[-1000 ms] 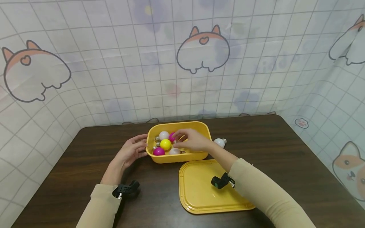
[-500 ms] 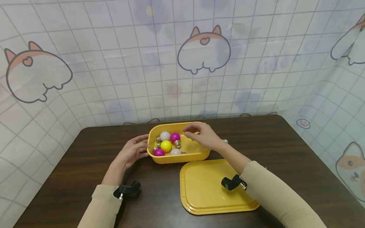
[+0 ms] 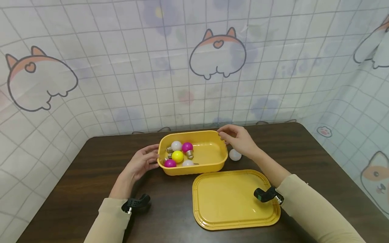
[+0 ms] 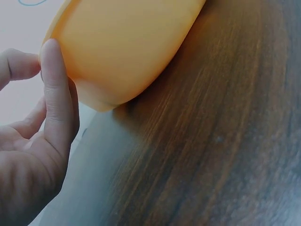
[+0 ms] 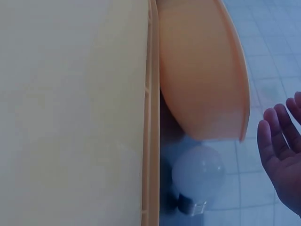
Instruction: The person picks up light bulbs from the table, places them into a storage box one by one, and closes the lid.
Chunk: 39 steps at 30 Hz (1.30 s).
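Observation:
Against the left end of a yellow plastic box [image 3: 192, 171] rests my left hand [image 3: 142, 162]; in the left wrist view its fingertips [image 4: 52, 52] touch the outer wall near the rim. Inside the box lie several light bulbs: a yellow bulb [image 3: 177, 156], magenta ones including one magenta bulb [image 3: 187, 147] in the middle, and white ones such as the white bulb [image 3: 176, 145] at the back. My right hand [image 3: 241, 140], holding nothing, hovers by the box's right back corner with loosely bent fingers. Below it a loose white bulb [image 3: 235, 155] sits on the table.
A yellow lid [image 3: 235, 199] lies flat in front of the box, partly under the right forearm. The dark wooden table [image 3: 170, 209] ends just behind the box at a patterned cloth backdrop [image 3: 136, 84]. The right part of the box floor is bare.
My right hand has let go of a magenta bulb in the box, then moved right and out past the right rim. The loose white bulb shows again. My left hand has stayed put.

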{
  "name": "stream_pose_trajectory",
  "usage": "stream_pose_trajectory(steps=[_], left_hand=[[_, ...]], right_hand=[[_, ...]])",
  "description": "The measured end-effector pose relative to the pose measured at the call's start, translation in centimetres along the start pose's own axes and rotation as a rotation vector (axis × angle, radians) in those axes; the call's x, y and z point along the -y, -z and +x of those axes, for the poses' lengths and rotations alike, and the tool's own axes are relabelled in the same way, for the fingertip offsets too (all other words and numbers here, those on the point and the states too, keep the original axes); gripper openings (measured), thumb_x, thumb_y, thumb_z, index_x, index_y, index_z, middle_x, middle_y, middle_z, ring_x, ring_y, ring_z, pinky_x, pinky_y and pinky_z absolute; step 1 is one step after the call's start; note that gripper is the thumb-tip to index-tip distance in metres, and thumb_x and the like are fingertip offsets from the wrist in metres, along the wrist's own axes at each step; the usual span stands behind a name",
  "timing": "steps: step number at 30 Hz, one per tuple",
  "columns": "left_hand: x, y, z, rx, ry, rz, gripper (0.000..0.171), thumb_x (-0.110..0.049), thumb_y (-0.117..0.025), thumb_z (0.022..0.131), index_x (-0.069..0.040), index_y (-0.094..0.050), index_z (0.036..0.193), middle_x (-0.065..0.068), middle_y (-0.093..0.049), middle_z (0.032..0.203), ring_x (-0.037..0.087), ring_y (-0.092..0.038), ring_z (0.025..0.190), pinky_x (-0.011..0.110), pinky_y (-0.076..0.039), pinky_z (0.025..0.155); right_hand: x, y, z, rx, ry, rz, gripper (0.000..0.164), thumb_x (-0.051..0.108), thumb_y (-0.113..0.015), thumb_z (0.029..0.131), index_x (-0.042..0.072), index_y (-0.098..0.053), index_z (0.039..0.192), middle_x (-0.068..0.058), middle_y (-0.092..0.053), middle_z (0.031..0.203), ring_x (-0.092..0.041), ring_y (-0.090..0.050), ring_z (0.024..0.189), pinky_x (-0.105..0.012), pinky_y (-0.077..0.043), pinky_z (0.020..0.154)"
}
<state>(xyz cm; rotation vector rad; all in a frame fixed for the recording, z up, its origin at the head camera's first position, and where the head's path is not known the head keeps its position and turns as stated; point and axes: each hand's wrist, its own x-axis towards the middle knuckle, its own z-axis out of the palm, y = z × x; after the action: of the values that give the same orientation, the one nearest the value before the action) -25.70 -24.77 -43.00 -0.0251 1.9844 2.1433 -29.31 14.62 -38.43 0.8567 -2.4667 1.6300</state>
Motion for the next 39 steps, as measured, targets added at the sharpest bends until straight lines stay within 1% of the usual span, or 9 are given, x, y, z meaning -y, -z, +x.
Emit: stream_pose_trajectory(steps=[6, 12, 15, 19, 22, 27, 32, 35, 39], left_hand=[[0.0, -0.1, 0.0, 0.009, -0.014, 0.008, 0.055, -0.004, -0.057, 0.103, 0.001, -0.036, 0.154, 0.026, -0.048, 0.145, 0.017, -0.07, 0.093, 0.029, -0.061, 0.079], [0.2, 0.0, 0.1, -0.001, -0.002, 0.004, 0.054, -0.005, -0.058, 0.103, -0.001, -0.038, 0.154, 0.025, -0.049, 0.145, 0.018, -0.07, 0.094, 0.03, -0.061, 0.08], [0.2, 0.0, 0.1, -0.005, -0.001, 0.002, 0.055, -0.004, -0.059, 0.103, -0.002, -0.039, 0.154, 0.024, -0.049, 0.145, 0.017, -0.07, 0.093, 0.029, -0.061, 0.079], [0.3, 0.1, 0.1, 0.0, -0.01, 0.002, 0.055, -0.004, -0.058, 0.103, -0.001, -0.037, 0.154, 0.025, -0.048, 0.146, 0.016, -0.07, 0.093, 0.029, -0.061, 0.08], [0.3, 0.1, 0.2, 0.003, -0.016, 0.003, 0.056, -0.004, -0.058, 0.103, -0.001, -0.037, 0.154, 0.025, -0.049, 0.145, 0.016, -0.07, 0.093, 0.029, -0.061, 0.079], [0.3, 0.1, 0.2, 0.003, -0.016, 0.003, 0.056, -0.004, -0.058, 0.103, -0.001, -0.037, 0.154, 0.025, -0.048, 0.145, 0.017, -0.07, 0.094, 0.029, -0.061, 0.079], [0.3, 0.1, 0.1, 0.019, -0.032, -0.002, 0.056, -0.002, -0.057, 0.103, 0.002, -0.035, 0.155, 0.028, -0.046, 0.147, 0.017, -0.071, 0.096, 0.029, -0.061, 0.079], [0.3, 0.0, 0.1, 0.024, -0.037, -0.01, 0.056, -0.001, -0.055, 0.103, 0.003, -0.034, 0.155, 0.028, -0.045, 0.148, 0.018, -0.071, 0.098, 0.029, -0.061, 0.078], [0.4, 0.1, 0.1, 0.024, -0.035, -0.008, 0.056, -0.001, -0.055, 0.103, 0.002, -0.034, 0.155, 0.028, -0.045, 0.149, 0.018, -0.071, 0.099, 0.028, -0.061, 0.078]], right_hand=[[-0.8, 1.5, -0.9, -0.012, -0.032, -0.019, 0.027, 0.02, -0.062, 0.106, 0.001, -0.067, 0.125, -0.021, -0.066, 0.12, -0.033, -0.066, 0.101, -0.051, -0.058, 0.085], [-1.9, 2.4, -1.9, -0.013, -0.078, -0.018, 0.027, 0.02, -0.063, 0.105, 0.003, -0.067, 0.125, -0.016, -0.066, 0.124, -0.039, -0.064, 0.109, -0.052, -0.057, 0.087], [-2.5, 2.9, -2.3, -0.002, -0.09, -0.053, 0.028, 0.022, -0.063, 0.105, 0.004, -0.067, 0.125, -0.014, -0.066, 0.124, -0.04, -0.062, 0.112, -0.051, -0.057, 0.09], [-3.6, 3.6, -2.7, -0.005, -0.098, -0.133, 0.027, 0.023, -0.065, 0.104, 0.005, -0.068, 0.124, -0.013, -0.067, 0.122, -0.032, -0.063, 0.112, -0.049, -0.054, 0.094], [-4.3, 4.1, -3.0, 0.001, -0.112, -0.161, 0.028, 0.023, -0.065, 0.104, 0.005, -0.068, 0.124, -0.014, -0.068, 0.123, -0.029, -0.063, 0.112, -0.049, -0.052, 0.096], [-5.0, 4.7, -3.5, 0.058, -0.132, -0.165, 0.034, 0.023, -0.066, 0.103, 0.002, -0.065, 0.129, -0.016, -0.066, 0.127, -0.031, -0.06, 0.118, -0.051, -0.049, 0.1], [-5.1, 5.0, -3.7, 0.097, -0.14, -0.186, 0.039, 0.024, -0.07, 0.101, 0.002, -0.065, 0.132, -0.015, -0.064, 0.13, -0.033, -0.056, 0.123, -0.056, -0.044, 0.105], [-5.1, 5.1, -3.7, 0.111, -0.148, -0.18, 0.04, 0.025, -0.072, 0.099, 0.002, -0.065, 0.132, -0.015, -0.064, 0.132, -0.034, -0.055, 0.125, -0.057, -0.043, 0.106], [-5.3, 5.1, -3.6, 0.139, -0.14, -0.168, 0.043, 0.025, -0.074, 0.098, 0.002, -0.064, 0.132, -0.018, -0.062, 0.134, -0.036, -0.055, 0.127, -0.058, -0.043, 0.107]])
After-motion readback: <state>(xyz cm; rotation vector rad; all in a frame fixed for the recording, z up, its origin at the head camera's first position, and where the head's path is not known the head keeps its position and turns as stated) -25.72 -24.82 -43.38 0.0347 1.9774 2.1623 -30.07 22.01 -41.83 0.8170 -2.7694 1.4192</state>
